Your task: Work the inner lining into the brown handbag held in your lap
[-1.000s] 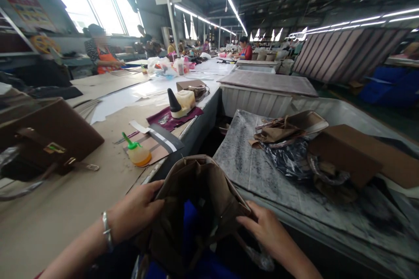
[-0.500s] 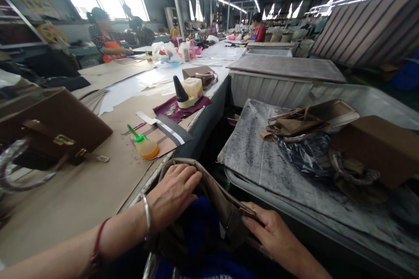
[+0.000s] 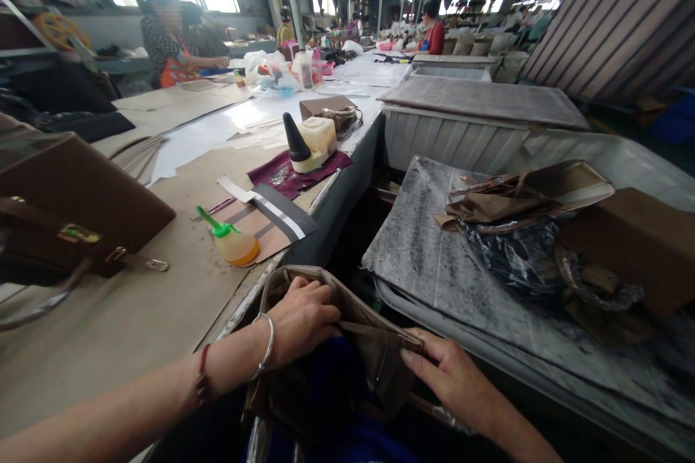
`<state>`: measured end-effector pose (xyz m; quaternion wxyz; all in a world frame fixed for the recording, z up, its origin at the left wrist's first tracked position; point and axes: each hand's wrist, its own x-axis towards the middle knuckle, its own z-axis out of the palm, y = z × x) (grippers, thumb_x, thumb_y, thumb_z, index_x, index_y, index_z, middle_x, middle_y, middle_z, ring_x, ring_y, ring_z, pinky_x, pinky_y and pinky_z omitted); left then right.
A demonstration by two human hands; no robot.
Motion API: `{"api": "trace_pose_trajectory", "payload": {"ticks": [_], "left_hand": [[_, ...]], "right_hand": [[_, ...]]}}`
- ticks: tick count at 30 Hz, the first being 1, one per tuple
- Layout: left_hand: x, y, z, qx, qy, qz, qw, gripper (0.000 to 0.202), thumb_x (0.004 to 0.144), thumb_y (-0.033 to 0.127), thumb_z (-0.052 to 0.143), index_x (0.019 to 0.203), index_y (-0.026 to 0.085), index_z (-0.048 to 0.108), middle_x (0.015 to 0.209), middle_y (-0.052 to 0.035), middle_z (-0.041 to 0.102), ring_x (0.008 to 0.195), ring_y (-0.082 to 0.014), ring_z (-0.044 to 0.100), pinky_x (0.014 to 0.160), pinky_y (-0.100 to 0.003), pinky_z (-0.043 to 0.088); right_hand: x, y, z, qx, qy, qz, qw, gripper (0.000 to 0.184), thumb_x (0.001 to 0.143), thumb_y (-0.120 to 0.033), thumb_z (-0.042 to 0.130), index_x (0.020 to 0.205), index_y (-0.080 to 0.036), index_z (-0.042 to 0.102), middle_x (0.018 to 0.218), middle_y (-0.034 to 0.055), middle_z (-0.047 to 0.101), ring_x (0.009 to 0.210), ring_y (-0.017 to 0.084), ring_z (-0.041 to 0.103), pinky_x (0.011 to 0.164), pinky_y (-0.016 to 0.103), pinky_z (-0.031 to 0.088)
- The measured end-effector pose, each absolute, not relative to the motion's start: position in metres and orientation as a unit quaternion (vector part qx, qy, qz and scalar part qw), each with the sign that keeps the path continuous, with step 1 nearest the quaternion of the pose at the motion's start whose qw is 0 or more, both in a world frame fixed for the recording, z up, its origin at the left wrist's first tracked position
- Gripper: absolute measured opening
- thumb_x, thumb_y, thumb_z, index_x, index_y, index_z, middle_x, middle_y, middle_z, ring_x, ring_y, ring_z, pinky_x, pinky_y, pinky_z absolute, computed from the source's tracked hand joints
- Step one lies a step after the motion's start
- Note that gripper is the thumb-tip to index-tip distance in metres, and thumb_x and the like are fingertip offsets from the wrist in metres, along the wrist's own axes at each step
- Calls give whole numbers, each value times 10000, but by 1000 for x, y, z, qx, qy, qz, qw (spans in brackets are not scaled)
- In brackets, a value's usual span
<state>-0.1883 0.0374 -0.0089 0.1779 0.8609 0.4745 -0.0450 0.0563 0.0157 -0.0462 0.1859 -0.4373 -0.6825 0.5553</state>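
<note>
An unfinished brown leather bag (image 3: 374,354) rests in my lap at the bottom centre, its mouth open toward me. My left hand (image 3: 304,318) lies over the bag's near-left rim with the fingers curled down onto the edge. My right hand (image 3: 450,380) pinches the bag's right rim between thumb and fingers. A silver bangle and a red cord sit on my left wrist. Blue cloth shows under and inside the bag.
On the worktable (image 3: 124,318) at left: a finished brown handbag (image 3: 70,221), a small glue bottle with a green nozzle (image 3: 231,240), a white bottle with a black cone cap (image 3: 309,145). A grey board (image 3: 434,260) at right carries leather pieces (image 3: 515,199) and black plastic. Other people work farther back.
My left hand has slid from the bag's left outside onto its top rim and curled over it. The bag has sunk lower and flattened; my right hand keeps its hold.
</note>
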Motion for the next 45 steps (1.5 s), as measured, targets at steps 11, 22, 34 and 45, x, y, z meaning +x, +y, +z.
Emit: {"api": "trace_pose_trajectory", "payload": {"ticks": [11, 22, 34, 45], "left_hand": [[-178, 45, -14, 815, 532, -53, 221, 130, 800, 246, 502, 735, 166, 581, 903, -42, 547, 894, -208, 461, 740, -344, 352], [-185, 64, -35, 872, 461, -35, 159, 175, 796, 306, 507, 711, 188, 605, 824, -43, 571, 846, -210, 466, 720, -364, 322], [-172, 83, -55, 851, 480, 46, 205, 131, 767, 227, 539, 662, 181, 602, 898, 14, 632, 922, -210, 405, 774, -364, 276], [-157, 95, -62, 790, 541, 54, 281, 142, 694, 170, 591, 554, 148, 576, 723, -25, 635, 816, -177, 489, 754, -286, 385]], "right_hand": [[25, 42, -33, -491, -775, 382, 108, 222, 766, -241, 456, 981, -224, 511, 868, 16, 618, 827, 184, 577, 739, 268, 398], [25, 63, -56, -439, -778, 444, 70, 193, 832, -302, 413, 819, -182, 564, 729, 6, 604, 678, 149, 553, 648, 245, 381], [42, 74, -80, -422, -718, 548, 74, 270, 850, -371, 395, 766, -155, 533, 693, -12, 536, 647, 123, 491, 583, 222, 375], [45, 78, -87, -409, -673, 609, 95, 321, 838, -424, 396, 782, -142, 538, 719, 11, 528, 717, 153, 511, 638, 247, 408]]}}
